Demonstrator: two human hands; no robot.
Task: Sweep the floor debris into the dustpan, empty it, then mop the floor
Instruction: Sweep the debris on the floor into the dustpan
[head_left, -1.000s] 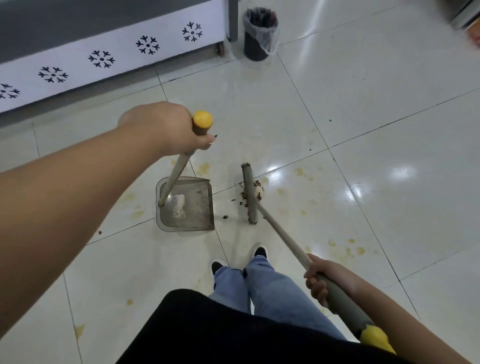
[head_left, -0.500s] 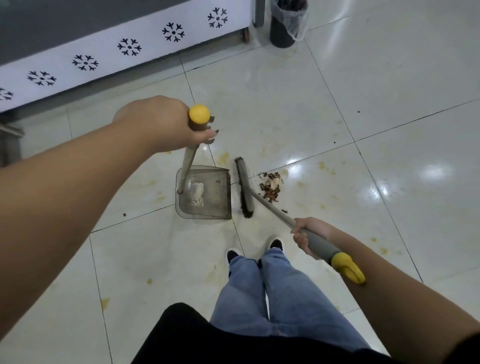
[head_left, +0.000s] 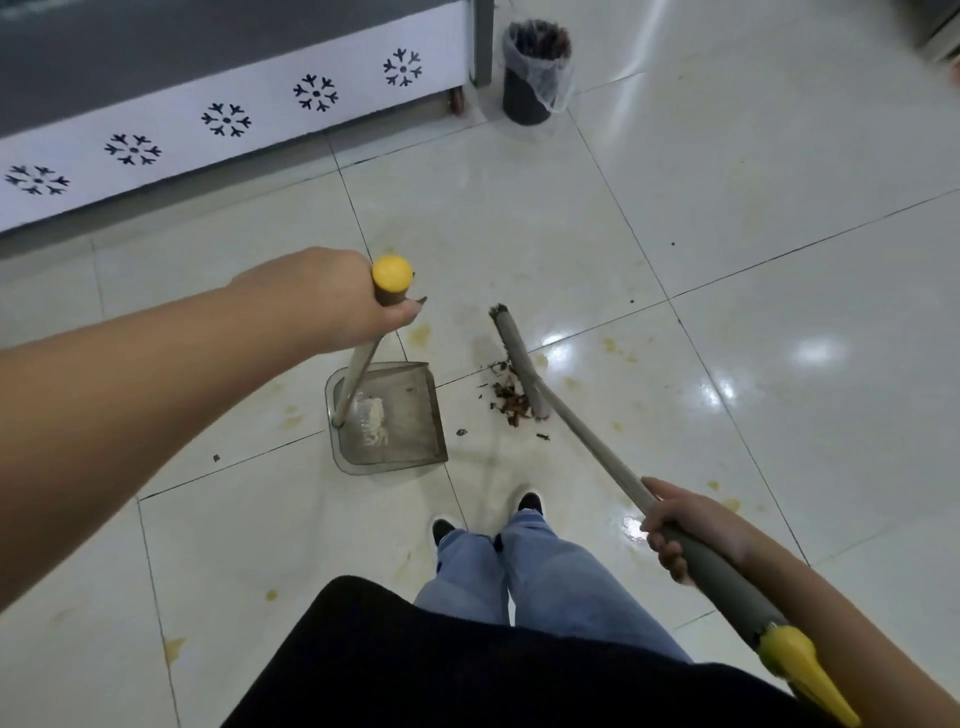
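Left hand (head_left: 332, 299), left of centre in the frame: fingers curled round the top of the dustpan handle (head_left: 363, 358), just under its yellow cap (head_left: 392, 273). The handle slants down to the back edge of the dustpan (head_left: 400, 421).

Dustpan sits flat on the floor (head_left: 727, 260) at centre frame, open mouth facing the right side of the frame. A pale smear shows on its inner surface near the handle base.

Right hand (head_left: 680, 525), lower right of the frame: fingers wrapped round the broom handle (head_left: 592, 441), at the top end of its grey grip. Yellow end of the grip (head_left: 800, 670) points to the lower right corner.

Broom head (head_left: 519, 358) lies right of the dustpan, apart from it, long axis running roughly up-down in the frame, on or just above the floor; cannot tell which.

Debris (head_left: 509, 397): small brown pile on the floor against the left side of the broom head, between it and the dustpan mouth. A few loose bits lie just below the pile.

Floor: glossy pale tiles with yellowish stains.

Upper centre: dark bin (head_left: 535, 73) with a clear liner, beside a white cabinet (head_left: 234, 119) carrying a black snowflake pattern.

Bottom centre: person's jeans (head_left: 524, 571) and shoe tips.
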